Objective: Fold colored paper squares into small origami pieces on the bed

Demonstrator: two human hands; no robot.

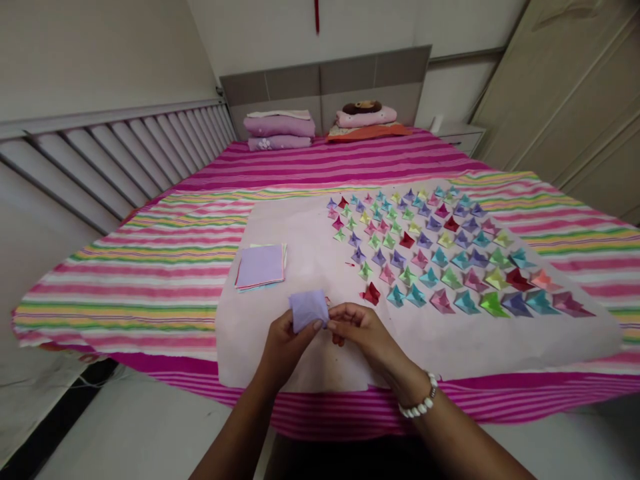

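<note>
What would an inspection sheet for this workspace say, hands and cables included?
Surface: pale sheet over a striped bed cover.
Job's things: purple paper; stack of square papers, left; many folded paper pieces, right.
Clutter: small red item, too small to identify.
Hands: left hand holds the purple paper; right hand pinches its lower-right corner.
Cables: thin pale strand on the floor, lower left; possibly a cable.
Surroundings: headboard and folded bedding beyond, railing at left.

Left fingers (285,324) partly hidden, apparently behind purple paper (309,309); forearms (463,430) cut off.
</note>
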